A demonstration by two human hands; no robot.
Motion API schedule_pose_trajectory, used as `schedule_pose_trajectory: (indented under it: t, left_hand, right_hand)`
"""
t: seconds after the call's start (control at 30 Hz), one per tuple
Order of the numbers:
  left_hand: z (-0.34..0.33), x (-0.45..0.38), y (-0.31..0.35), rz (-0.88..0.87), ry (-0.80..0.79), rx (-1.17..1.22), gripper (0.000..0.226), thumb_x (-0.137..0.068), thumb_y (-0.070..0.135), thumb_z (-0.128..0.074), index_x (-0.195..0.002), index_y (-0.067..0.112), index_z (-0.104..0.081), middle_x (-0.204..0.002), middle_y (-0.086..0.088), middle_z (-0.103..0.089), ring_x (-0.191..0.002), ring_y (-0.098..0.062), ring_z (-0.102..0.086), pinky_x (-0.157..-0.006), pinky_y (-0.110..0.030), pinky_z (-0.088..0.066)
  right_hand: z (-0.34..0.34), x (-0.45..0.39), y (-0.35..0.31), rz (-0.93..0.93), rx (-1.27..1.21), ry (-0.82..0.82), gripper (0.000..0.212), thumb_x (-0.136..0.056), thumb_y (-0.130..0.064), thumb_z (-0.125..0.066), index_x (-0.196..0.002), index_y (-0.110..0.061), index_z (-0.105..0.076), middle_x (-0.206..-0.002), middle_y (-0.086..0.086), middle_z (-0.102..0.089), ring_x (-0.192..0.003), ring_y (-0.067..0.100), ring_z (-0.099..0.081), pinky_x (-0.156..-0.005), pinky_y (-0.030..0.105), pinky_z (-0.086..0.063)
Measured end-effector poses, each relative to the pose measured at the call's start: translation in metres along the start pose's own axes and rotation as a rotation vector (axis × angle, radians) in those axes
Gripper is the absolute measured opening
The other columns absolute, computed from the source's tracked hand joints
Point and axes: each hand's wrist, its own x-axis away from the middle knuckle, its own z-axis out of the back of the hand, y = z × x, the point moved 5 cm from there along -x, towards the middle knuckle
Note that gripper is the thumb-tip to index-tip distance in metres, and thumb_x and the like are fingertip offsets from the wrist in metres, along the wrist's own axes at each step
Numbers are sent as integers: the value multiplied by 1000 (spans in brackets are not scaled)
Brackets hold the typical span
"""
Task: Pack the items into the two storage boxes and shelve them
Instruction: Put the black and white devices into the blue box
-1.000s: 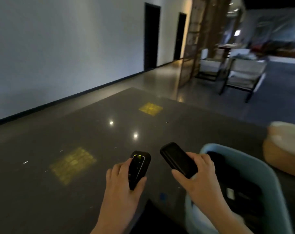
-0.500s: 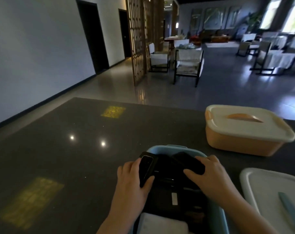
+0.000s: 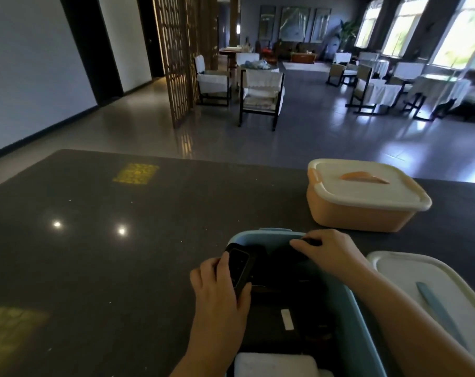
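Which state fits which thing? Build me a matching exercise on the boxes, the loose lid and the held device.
Things:
1. orange plastic storage box
2. blue plastic storage box
3. white rectangular lid with blue handle
4. black handheld device
States:
A. gripped by the left hand
B. open, dark items inside
C. closed with its lid
D. lying flat on the dark table
Pairs: 1-C, 2-B, 3-D, 4-A
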Motion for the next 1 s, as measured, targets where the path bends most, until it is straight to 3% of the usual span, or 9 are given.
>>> schedule_pose_trajectory:
  t: [0.27,0.37,0.47,0.53,0.73,0.87,1.0]
  left_hand:
    - [0,1,-1,-5,-2,57,67,-93,41,-55,-147,33,-16,-135,13,-14,-122,-3,-14,-104,-25,-32]
    - [0,0,-3,-16,-5,65,70,-92,41,-56,-148,34,-14,-136,14,-12,-126,-3,-14,-107,-26,-30]
    - [-1,-1,-3,-19,-4,63,71,-93,42,-55,-148,33,-12,-138,13,-12,-127,-3,-13,-107,-27,-31]
    - [-1,0,-3,-26,6,60,71,-92,42,-55,-148,34,-12,-138,13,-13,-125,-2,-13,-105,-25,-32]
    - [0,4,-3,-106,56,3,70,-92,44,-54,-149,32,-15,-137,12,-19,-119,3,-10,-100,-20,-34]
    - [2,5,-1,-136,72,-12,69,-90,44,-54,-148,32,-17,-136,12,-21,-122,-1,-15,-102,-25,-39]
    - [2,6,1,-151,82,-21,70,-90,43,-54,-149,29,-19,-135,11,-23,-123,-3,-17,-102,-27,-41]
  right_hand:
    - [-18,-15,0,-58,60,16,33,-71,-64,-69,-73,-31,-67,-72,-12,-66,-61,0,-62,-49,16,-40]
    - [-27,-19,2,-87,53,-72,36,-71,-56,-74,-90,-26,-71,-77,-9,-67,-64,3,-64,-52,16,-43]
    - [-37,-23,6,-96,62,-161,47,-70,-47,-79,-111,-25,-68,-93,-6,-67,-78,6,-63,-65,20,-48]
    - [-44,-26,9,-109,44,-193,47,-72,-42,-79,-115,-26,-67,-93,-6,-68,-81,7,-65,-70,23,-51]
    - [-57,-33,21,-126,-31,-195,36,-79,-40,-74,-113,-33,-66,-79,-9,-70,-69,5,-67,-53,16,-44]
    - [-58,-34,26,-106,-82,-190,29,-82,-40,-70,-110,-34,-65,-87,-8,-69,-74,6,-67,-56,17,-46]
    - [-61,-32,33,-108,-220,-170,22,-86,-32,-68,-107,-31,-65,-92,-5,-69,-83,9,-67,-70,23,-54]
